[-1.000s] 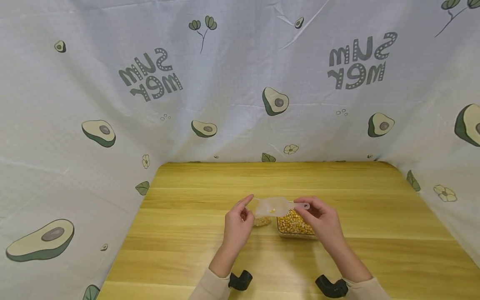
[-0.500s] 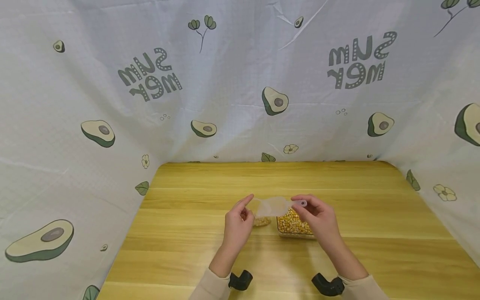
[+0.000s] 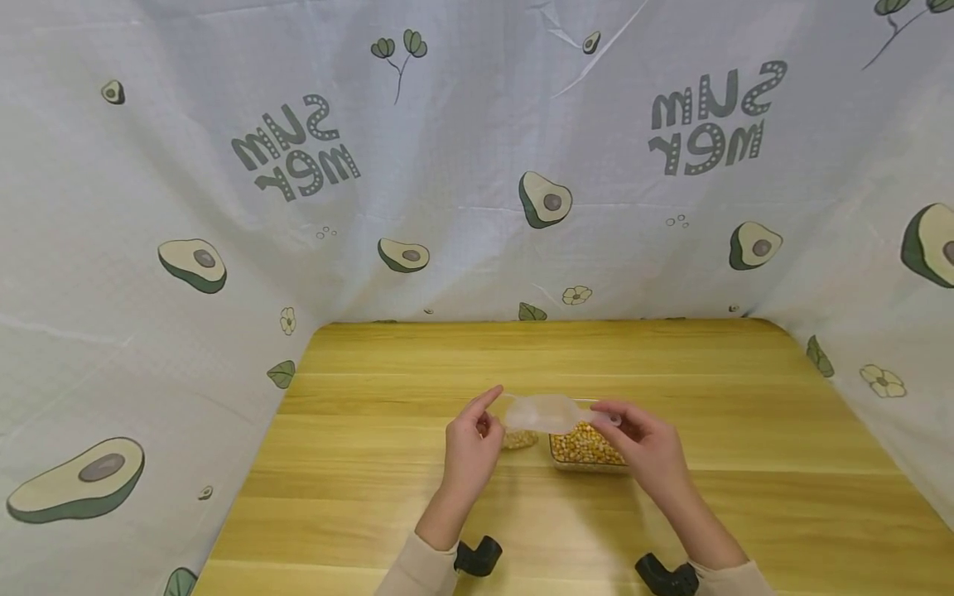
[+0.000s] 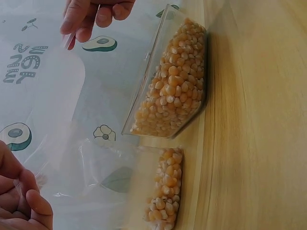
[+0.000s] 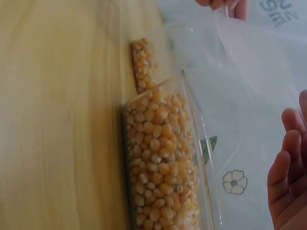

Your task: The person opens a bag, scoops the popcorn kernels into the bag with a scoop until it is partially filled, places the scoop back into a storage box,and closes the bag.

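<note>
We see soft, fairly even light, with pale glare and faint shadows on the tabletop [image 3: 358,472] at the near side of the corn box [image 3: 587,449]. Our right wrist view blurs the tabletop beside the box.

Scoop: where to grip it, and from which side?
I'd pinch the slim handle from the person's right. It points that way, where the right hand pinches it now, while the wide bowl points toward the left hand and would likely be harder to pinch securely.
</note>
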Motion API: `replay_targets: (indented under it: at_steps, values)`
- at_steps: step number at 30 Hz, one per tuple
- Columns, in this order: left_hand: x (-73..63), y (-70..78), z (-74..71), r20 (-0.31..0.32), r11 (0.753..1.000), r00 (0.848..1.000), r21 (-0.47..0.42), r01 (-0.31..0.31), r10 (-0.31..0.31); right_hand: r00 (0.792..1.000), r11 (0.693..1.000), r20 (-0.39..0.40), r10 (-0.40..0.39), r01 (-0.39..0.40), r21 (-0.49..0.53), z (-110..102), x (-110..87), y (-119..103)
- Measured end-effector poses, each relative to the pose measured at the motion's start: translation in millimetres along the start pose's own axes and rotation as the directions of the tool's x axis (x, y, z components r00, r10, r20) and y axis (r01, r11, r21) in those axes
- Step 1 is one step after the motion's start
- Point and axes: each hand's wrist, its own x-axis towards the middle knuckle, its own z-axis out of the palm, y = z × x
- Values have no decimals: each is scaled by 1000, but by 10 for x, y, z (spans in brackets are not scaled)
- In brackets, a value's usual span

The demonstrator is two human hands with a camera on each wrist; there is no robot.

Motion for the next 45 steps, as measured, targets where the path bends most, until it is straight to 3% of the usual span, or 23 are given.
replay_targets:
  at_steps: [5, 15, 22, 30, 37, 45]
  values:
    - [3, -13, 8, -7, 1000, 1000, 2, 16, -16, 999, 998, -30, -16, 14, -58, -23, -37, 60]
    - [12, -10, 13, -32, 1000, 999, 13, 20, -19, 996, 994, -53, 76, -80, -68, -128, -104, 182]
    - [7, 7, 19, -40, 1000, 999, 1, 5, -5, 961, 967, -105, 254, -251, 48, -303, -176, 282]
    - [18, 43, 35, -34, 1000, 999, -7, 0, 0, 936, 942, -121, 332, -321, 102, -500, -265, 416]
    - [36, 108, 73, -23, 1000, 1000, -21, -22, 21, 926, 934, -130, 355, -358, 4, -571, -320, 477]
    - [57, 173, 110, -21, 999, 999, -39, -34, 33, 925, 934, -154, 346, -356, -38, -582, -340, 523]
